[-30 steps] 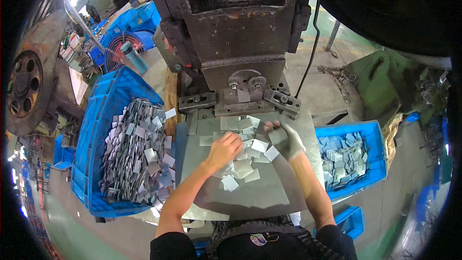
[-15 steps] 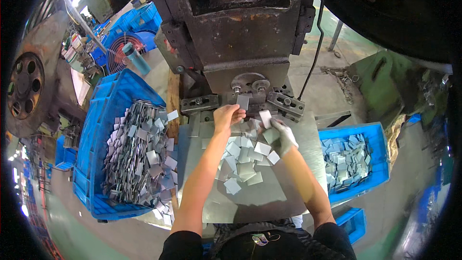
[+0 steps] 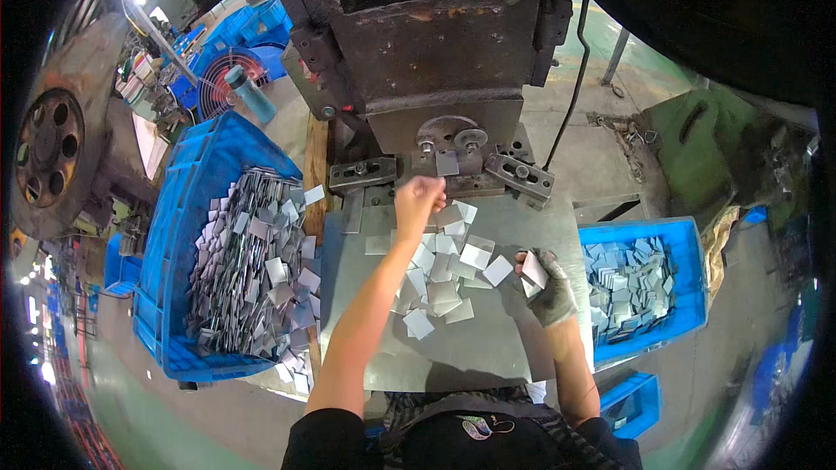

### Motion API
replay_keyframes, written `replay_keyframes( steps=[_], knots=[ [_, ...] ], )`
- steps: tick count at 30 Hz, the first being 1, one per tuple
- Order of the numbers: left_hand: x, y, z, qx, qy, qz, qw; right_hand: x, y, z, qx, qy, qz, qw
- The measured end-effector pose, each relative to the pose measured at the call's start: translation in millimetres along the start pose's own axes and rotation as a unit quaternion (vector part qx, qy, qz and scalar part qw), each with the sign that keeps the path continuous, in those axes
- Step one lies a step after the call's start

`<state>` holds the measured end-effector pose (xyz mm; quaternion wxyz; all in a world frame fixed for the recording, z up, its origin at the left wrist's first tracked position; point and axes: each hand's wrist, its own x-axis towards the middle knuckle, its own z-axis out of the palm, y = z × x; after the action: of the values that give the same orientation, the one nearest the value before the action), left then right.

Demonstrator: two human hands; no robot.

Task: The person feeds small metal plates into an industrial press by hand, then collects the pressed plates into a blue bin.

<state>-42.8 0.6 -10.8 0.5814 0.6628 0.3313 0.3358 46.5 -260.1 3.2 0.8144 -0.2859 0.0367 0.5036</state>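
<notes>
A thin square metal plate (image 3: 447, 163) sits at the die of the press (image 3: 444, 126), under its two round posts. My bare left hand (image 3: 420, 203) is just in front of that plate, fingers curled together and slightly blurred, with no plate visible in them. My right hand (image 3: 550, 289), in a grey-white glove, is closed around a few metal plates (image 3: 534, 271) over the right side of the steel table (image 3: 488, 352). Between the hands, a loose pile of metal plates (image 3: 442, 270) lies on the tabletop.
At the left stands a large blue crate (image 3: 161, 296) heaped with metal plates, some spilling over its near right side. A smaller blue bin (image 3: 688, 274) of plates is at the right. Clamp blocks (image 3: 361, 174) flank the die. A bottle (image 3: 250, 94) and fan (image 3: 225, 87) are at the back left.
My right hand has moved right and toward me, away from the pile, with plates in it. The plate from my left fingers now sits at the die, and that hand is slightly lower.
</notes>
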Motion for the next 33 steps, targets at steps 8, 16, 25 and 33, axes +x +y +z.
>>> replay_keyframes(
  steps=[8,16,25,33],
  knots=[
    [-58,-7,-12,0.455,-0.078,0.256,0.849,-8,4,-21,0.055,-0.036,0.042,0.997],
    [-39,12,-20,0.410,-0.087,0.141,0.897,22,2,46,-0.056,0.000,0.048,0.997],
    [-24,10,-13,0.500,-0.163,0.130,0.840,170,37,96,-0.207,0.020,0.038,0.977],
    [-32,20,-11,0.489,-0.156,0.164,0.843,92,8,32,-0.052,0.047,0.009,0.997]
  ],
)
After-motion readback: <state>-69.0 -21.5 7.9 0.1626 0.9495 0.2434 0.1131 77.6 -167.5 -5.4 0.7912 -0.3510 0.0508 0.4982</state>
